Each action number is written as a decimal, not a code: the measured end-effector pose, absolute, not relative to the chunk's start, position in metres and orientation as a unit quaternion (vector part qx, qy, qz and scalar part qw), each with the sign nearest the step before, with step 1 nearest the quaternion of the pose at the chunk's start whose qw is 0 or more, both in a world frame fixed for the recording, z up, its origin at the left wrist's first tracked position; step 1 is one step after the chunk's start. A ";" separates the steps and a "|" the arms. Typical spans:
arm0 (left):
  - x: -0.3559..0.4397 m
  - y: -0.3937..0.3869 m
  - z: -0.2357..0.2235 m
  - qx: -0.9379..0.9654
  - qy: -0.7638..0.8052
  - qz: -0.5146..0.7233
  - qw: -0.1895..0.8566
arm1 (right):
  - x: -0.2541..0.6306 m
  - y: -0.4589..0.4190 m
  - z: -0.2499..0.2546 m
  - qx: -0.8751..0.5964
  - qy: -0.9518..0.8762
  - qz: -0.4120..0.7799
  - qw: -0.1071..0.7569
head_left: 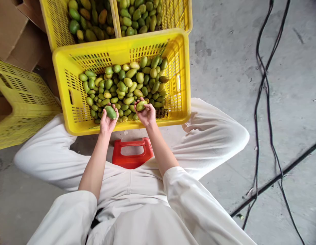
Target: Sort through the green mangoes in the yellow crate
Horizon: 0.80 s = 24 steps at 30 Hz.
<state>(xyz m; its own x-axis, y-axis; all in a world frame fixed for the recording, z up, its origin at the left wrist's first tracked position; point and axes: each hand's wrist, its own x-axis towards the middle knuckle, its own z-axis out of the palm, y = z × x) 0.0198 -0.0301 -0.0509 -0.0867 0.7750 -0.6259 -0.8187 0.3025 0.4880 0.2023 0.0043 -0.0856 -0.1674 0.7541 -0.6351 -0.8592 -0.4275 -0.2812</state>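
A yellow plastic crate (pixel 122 49) stands on the floor between my knees, half filled with several small green mangoes (pixel 127 85). My left hand (pixel 106 120) is closed round one green mango (pixel 111 112) at the crate's near edge. My right hand (pixel 147 114) grips a smaller yellowish-green mango (pixel 141 105) just beside it. Both hands hover over the fruit pile at the front of the crate, a short gap between them.
Two more yellow crates (pixel 55 23) of mangoes stand behind the first. An upturned yellow crate (pixel 17 102) and cardboard (pixel 10 30) lie at left. A red stool (pixel 132 156) is under me. Black cables (pixel 260 102) run over the concrete floor at right.
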 end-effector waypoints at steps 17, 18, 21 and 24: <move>0.018 -0.027 -0.052 -0.053 0.441 0.592 0.673 | 0.201 0.009 -0.089 -0.409 0.102 0.719 0.552; 0.018 -0.027 -0.052 -0.048 0.439 0.598 0.669 | 0.200 0.009 -0.090 -0.403 0.101 0.728 0.546; 0.018 -0.030 -0.049 -0.035 0.412 0.608 0.677 | 0.200 0.007 -0.089 -0.384 0.108 0.753 0.523; 0.018 -0.032 -0.049 -0.030 0.400 0.582 0.707 | 0.200 0.006 -0.086 -0.369 0.089 0.766 0.518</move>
